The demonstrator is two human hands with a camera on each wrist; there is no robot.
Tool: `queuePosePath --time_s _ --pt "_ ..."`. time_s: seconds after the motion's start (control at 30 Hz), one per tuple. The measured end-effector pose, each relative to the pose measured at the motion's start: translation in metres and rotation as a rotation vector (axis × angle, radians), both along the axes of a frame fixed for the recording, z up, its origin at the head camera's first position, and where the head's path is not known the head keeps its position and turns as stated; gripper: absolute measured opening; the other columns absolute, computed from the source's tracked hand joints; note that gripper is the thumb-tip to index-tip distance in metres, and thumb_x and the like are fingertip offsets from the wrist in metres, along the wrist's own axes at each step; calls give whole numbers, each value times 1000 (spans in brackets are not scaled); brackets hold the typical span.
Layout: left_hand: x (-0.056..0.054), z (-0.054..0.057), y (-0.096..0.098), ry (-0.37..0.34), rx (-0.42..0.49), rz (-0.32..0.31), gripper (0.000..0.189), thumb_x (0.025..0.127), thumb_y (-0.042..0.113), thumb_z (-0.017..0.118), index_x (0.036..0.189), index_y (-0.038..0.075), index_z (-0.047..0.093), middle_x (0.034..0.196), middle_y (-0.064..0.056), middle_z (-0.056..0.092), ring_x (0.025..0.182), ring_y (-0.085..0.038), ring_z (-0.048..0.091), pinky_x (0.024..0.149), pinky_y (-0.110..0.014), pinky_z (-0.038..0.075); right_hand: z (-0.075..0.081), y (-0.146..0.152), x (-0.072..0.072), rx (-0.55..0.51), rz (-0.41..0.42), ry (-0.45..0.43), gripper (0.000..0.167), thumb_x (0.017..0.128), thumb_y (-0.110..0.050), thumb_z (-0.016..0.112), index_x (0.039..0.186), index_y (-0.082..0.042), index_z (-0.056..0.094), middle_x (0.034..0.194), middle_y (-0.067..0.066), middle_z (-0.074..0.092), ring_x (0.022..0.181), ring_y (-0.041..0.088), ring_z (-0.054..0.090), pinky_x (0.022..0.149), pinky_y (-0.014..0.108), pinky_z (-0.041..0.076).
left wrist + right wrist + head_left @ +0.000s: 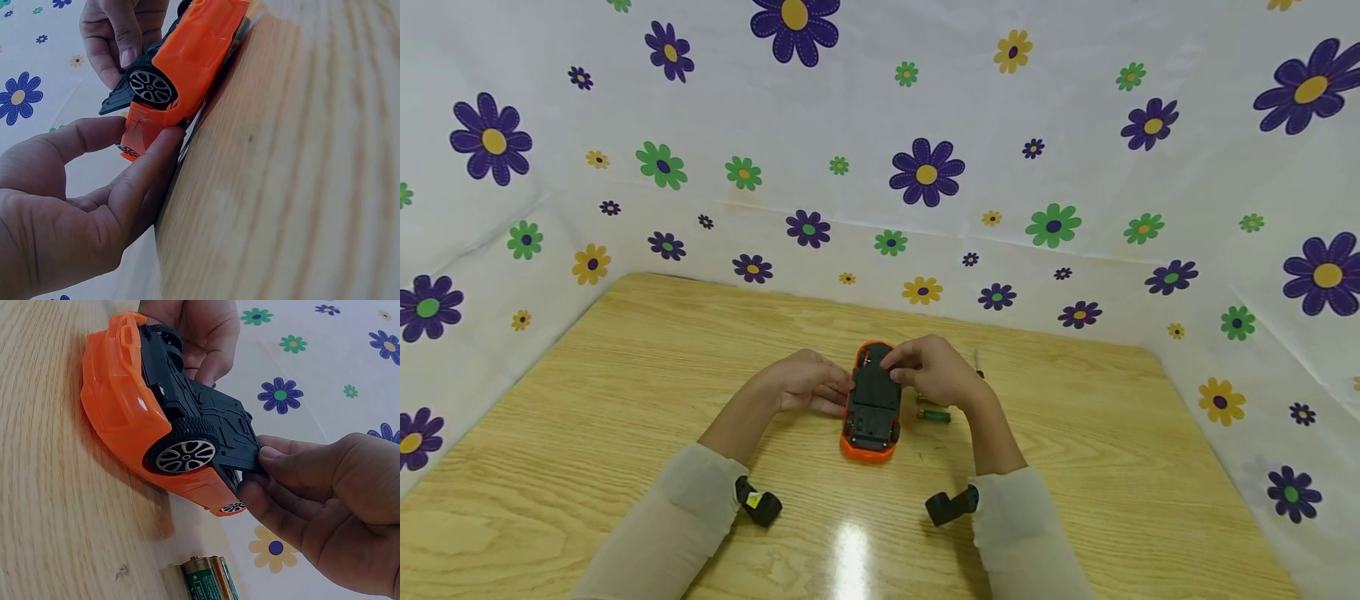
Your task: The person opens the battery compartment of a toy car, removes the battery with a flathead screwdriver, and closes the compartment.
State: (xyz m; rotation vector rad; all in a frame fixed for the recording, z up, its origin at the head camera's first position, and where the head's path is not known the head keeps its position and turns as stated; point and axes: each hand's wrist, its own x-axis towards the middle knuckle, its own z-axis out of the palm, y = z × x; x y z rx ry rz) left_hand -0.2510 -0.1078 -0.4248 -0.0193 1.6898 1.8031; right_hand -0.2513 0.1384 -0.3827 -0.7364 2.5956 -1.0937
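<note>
An orange toy car lies upside down on the table with its black underside and wheels facing up. My left hand holds its side, thumb and fingers on the orange body in the left wrist view. With thumb and fingers, my right hand pinches the edge of a black cover panel on the underside. That panel stands tilted up from the car at the edge I pinch. Whatever lies beneath the panel is hidden.
Green batteries lie on the wooden table right of the car. Behind my right wrist is a thin tool, perhaps a screwdriver, partly hidden. A white flower-patterned sheet surrounds the table at the back and sides.
</note>
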Motion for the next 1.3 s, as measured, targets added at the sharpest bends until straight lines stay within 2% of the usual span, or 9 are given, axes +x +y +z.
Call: queuePosePath --time_s 0.43,1.3 --pt "-1 -2 0 2 -4 7 38 96 0 62 130 -17 57 115 -28 66 98 -30 70 90 -43 62 -3 -1 0 -2 5 4 18 100 -2 64 113 -6 77 110 8 75 98 18 70 87 37 61" --pt "1 2 0 -2 2 5 35 95 0 63 126 -17 60 110 -26 67 95 -29 70 88 -42 63 -3 -3 -1 1 -8 -9 20 102 -2 62 114 -7 77 114 9 74 102 20 70 90 38 60"
